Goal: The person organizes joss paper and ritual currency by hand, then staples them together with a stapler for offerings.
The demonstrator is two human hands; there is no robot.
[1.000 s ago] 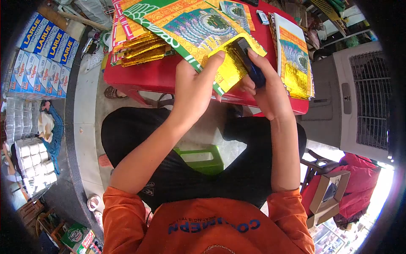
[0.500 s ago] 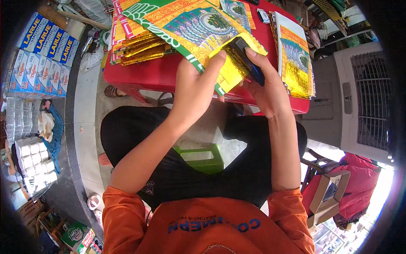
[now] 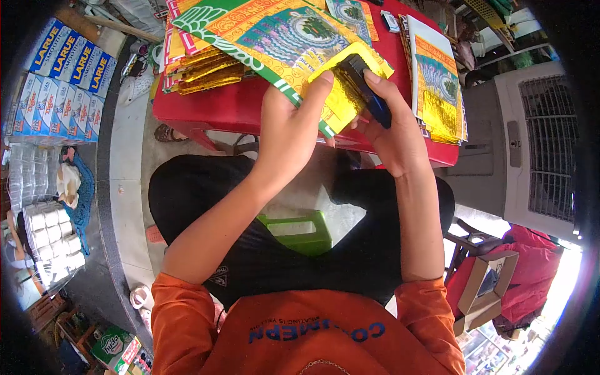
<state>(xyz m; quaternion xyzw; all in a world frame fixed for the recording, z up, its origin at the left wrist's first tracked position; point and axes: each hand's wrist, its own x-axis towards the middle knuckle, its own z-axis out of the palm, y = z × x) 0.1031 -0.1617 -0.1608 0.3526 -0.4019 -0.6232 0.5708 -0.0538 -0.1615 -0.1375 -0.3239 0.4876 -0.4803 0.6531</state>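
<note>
My left hand (image 3: 290, 128) pinches the lower edge of a printed joss paper sheet (image 3: 281, 47) with a green border, orange pattern and a gold foil piece (image 3: 342, 103) at its near corner. The thumb lies on the gold foil. In my right hand (image 3: 397, 134) is a dark blue and black stapler (image 3: 369, 87), its jaw end over the gold foil. Whether a staple is in the paper cannot be seen. Under and left of the sheet sits a stack of folded gold and red papers (image 3: 209, 78). To the right lies another pile of printed papers (image 3: 437, 87).
The red table (image 3: 200, 112) stands before my knees. A small white and blue box (image 3: 390, 22) lies near its back. Below is a green stool (image 3: 300, 234). Beer cartons (image 3: 56, 106) are stacked at left; a grey air cooler (image 3: 537, 137) stands at right.
The stapler and my right hand have shifted very slightly over the gold foil. Both hands keep their hold.
</note>
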